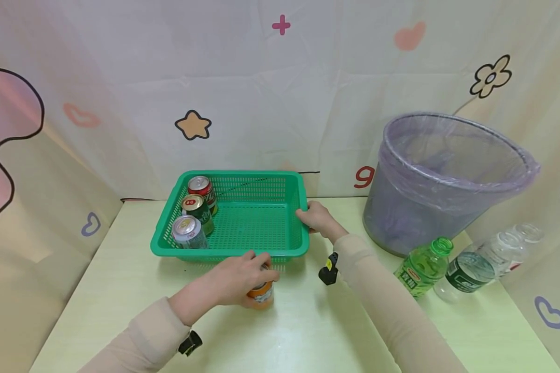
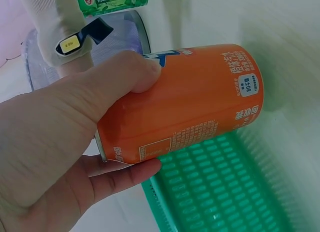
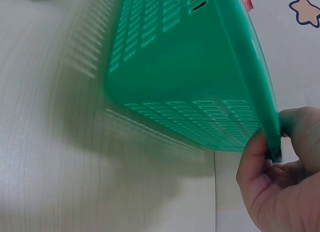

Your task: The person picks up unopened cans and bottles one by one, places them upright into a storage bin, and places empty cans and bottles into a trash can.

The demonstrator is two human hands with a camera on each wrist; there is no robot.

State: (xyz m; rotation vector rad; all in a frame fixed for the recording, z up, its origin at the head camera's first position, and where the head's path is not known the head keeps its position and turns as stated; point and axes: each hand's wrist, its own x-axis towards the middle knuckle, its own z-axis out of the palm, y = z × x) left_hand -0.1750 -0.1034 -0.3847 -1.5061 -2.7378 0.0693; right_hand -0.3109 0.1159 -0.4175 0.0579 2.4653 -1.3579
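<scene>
My left hand grips an orange soda can just in front of the basket; in the left wrist view thumb and fingers wrap the top end of the can. On the right, my right hand pinches the rim of the green plastic basket, thumb over the edge and fingers curled below, as the right wrist view shows. Along the basket's left side stand a red can, a dark green can and a pale silver-white can.
A purple-grey waste bin lined with a clear bag stands at the back right. Beside it on the table are a green bottle and clear plastic bottles. A printed cloth hangs behind the table.
</scene>
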